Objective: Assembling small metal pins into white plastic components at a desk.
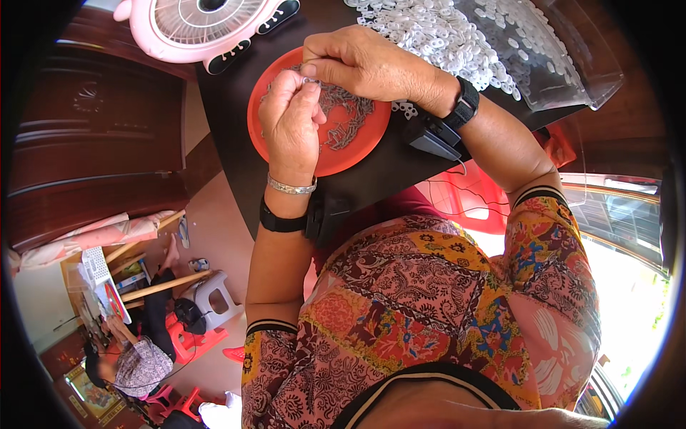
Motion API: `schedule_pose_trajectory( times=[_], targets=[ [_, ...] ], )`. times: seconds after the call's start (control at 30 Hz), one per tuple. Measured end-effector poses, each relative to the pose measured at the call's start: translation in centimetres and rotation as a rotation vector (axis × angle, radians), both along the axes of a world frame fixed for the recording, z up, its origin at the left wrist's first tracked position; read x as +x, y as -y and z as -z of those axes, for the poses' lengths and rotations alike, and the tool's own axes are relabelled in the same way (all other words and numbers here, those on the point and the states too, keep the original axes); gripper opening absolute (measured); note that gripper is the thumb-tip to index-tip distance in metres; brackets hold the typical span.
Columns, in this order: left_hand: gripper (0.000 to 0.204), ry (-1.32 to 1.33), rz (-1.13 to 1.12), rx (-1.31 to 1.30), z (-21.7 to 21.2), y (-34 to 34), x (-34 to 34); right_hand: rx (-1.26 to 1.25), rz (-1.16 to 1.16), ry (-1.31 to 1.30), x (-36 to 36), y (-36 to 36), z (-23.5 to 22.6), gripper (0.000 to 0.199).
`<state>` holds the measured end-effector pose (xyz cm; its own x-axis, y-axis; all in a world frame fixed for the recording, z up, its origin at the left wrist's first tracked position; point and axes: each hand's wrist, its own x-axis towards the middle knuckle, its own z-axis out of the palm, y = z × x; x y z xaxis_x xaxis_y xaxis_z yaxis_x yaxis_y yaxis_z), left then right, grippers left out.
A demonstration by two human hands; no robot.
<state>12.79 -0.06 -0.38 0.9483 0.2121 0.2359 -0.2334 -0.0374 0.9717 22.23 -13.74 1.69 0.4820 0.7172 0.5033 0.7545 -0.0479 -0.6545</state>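
Note:
Over a round orange-red plate (357, 146), my two hands meet with their fingertips together. My left hand (289, 125) is closed in a pinch, and a small pale piece (311, 81) shows at its fingertips. It looks like one of the white plastic pieces, though much of it is hidden. My right hand (364, 66) comes from the right, thumb and forefinger pinched right beside that piece; what it holds, if anything, is hidden. Many small grey metal pieces (350, 132), thin and pin-like, lie spread in the plate beneath my hands.
A heap of small white plastic pieces (436, 36) lies on the dark table (232, 107), beside a clear plastic bin (564, 64) holding more. A pink fan (207, 28) stands at the far left. Another person (143, 365) sits at lower left near red stools (189, 336).

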Motion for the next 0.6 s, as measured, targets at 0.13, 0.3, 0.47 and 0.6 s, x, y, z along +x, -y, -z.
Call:
schedule_pose_trajectory(
  times=[0.13,0.3,0.47,0.6],
  targets=[
    [0.012,0.006,0.018,-0.022,0.0,-0.1,0.1,-0.027,0.012,0.039,-0.1,0.0,-0.1,0.023],
    [0.011,-0.055,0.003,-0.038,-0.4,-0.3,0.2,0.015,-0.018,-0.217,0.6,0.6,-0.1,0.027],
    [0.014,-0.100,-0.009,-0.021,-0.7,-0.4,0.1,0.111,-0.100,-0.307,1.1,1.3,-1.3,0.021],
    [0.012,-0.096,0.017,-0.041,-0.3,-0.3,0.2,0.016,-0.115,-0.177,1.6,1.1,0.2,0.025]
  ],
)
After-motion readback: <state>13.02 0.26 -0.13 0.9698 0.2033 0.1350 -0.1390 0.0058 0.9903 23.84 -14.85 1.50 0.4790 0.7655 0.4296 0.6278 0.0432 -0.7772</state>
